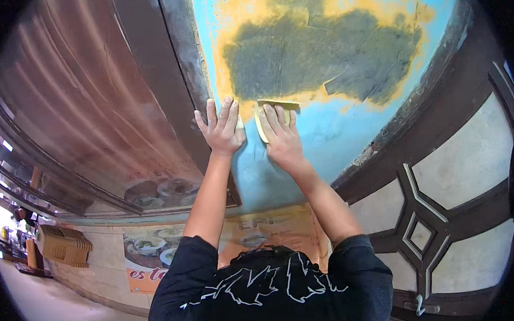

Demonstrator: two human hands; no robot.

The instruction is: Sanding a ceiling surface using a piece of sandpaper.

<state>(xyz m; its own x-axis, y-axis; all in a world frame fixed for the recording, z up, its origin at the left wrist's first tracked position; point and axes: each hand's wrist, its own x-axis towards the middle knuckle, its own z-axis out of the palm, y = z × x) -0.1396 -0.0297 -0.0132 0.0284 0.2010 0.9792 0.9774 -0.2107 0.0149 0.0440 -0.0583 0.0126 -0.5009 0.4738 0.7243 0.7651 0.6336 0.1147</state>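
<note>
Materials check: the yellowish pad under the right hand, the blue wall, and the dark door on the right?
Yellowish pad under the right hand: likely sandpaper, thin, matte, curling at the edge. Blue wall: painted plaster, apparently; worn through yellow to a grey patch. Dark door: looks like brown wood framing pale frosted panels.

Both my arms reach up and forward, bare from the short black sleeves on, forearms drawing closer toward the wrists. My left hand (222,128) is spread flat, fingers apart and pointing up, palm pressed down, wrist straight, gripping nothing. My right hand (281,137) lies just beside it, thumbs nearly touching, fingers together and extended, palm flat in a pressing grip. The right elbow bends outward; the left arm runs nearly straight.
</note>
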